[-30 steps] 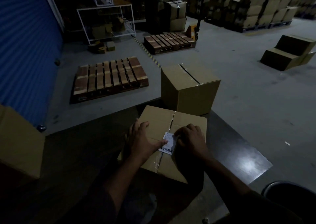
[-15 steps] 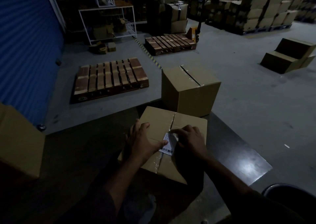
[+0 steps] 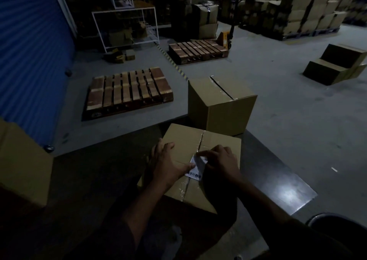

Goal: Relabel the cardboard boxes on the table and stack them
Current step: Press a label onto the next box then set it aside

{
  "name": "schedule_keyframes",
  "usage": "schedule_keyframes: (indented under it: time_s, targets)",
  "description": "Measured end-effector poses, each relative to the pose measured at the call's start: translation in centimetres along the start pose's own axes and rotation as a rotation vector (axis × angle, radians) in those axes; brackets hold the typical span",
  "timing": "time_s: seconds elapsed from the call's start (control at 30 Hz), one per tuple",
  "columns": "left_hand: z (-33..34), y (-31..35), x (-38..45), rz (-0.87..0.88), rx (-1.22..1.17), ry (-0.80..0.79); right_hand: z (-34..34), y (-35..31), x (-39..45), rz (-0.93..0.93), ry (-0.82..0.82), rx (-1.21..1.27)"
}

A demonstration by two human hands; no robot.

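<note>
A taped cardboard box (image 3: 184,140) lies on the dark table (image 3: 278,180) in front of me. A white barcode label (image 3: 196,168) sits on its top beside the tape seam. My left hand (image 3: 166,164) presses flat on the box, thumb on the label's left edge. My right hand (image 3: 220,160) pinches the label's upper right corner, which is lifted and folded back. A second, taller taped box (image 3: 222,104) stands just behind the first at the table's far edge.
Another cardboard box (image 3: 21,164) stands at the table's left end. A dark round bin (image 3: 337,223) is at the lower right. On the floor beyond lie two wooden pallets (image 3: 129,90), a pallet jack (image 3: 224,37), loose boxes (image 3: 337,67) and stacked cartons.
My right hand has peeled the label's upper right corner up from the box, folding it back toward me. My left hand stays pressed on the box.
</note>
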State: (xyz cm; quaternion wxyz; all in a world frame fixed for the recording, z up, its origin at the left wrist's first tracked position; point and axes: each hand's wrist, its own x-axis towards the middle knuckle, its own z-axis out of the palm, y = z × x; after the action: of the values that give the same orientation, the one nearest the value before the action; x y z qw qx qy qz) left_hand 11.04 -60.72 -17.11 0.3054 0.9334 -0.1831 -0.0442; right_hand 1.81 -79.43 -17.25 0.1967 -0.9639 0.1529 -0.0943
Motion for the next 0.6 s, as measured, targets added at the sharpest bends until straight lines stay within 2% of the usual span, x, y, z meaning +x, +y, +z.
schedule_keyframes:
  time_s: [0.6]
  targets:
    - [0.02, -0.04, -0.02, 0.013, 0.024, 0.001, -0.68, -0.19, 0.49, -0.016, -0.064, 0.053]
